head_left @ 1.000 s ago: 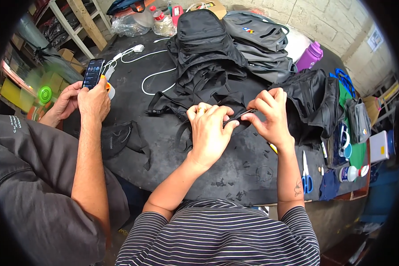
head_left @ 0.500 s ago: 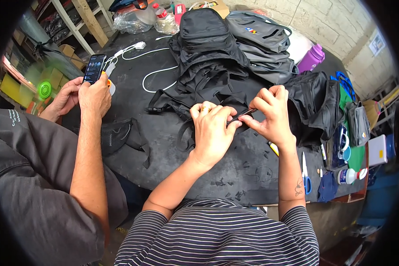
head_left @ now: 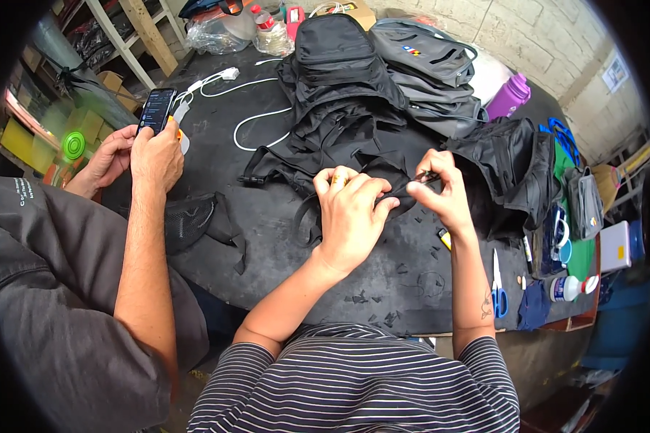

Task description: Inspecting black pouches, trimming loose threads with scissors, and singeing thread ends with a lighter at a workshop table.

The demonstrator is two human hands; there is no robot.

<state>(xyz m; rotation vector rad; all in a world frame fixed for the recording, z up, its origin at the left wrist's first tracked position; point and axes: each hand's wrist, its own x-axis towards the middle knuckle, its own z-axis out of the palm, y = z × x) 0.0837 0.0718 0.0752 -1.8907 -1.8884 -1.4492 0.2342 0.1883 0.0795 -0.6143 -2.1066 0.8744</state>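
Observation:
My left hand (head_left: pixel 350 220) is closed on an edge of black fabric (head_left: pixel 393 166) that belongs to the heap of black straps and cloth in front of me. Its thumb and fingers pinch the cloth. My right hand (head_left: pixel 444 195) is raised just to the right, its fingers curled around a small dark tool (head_left: pixel 427 175) with a slight metallic glint. Fingers cover most of that tool, so its kind is unclear. Behind the heap stands a black backpack (head_left: pixel 336 43), and another black bag (head_left: pixel 509 173) lies open at the right.
On my left a person's hands hold a phone (head_left: pixel 157 110). A grey backpack (head_left: pixel 430 58) and a purple bottle (head_left: pixel 509 95) stand at the back. Scissors (head_left: pixel 499 296), a yellow cutter (head_left: pixel 445 238) and a white bottle (head_left: pixel 565 288) lie at the right. Fabric scraps (head_left: pixel 361 297) dot the table.
My right hand has moved up and right, away from the fabric edge, and its fingers have curled in around the small tool. My left hand keeps its pinch, nearly unmoved.

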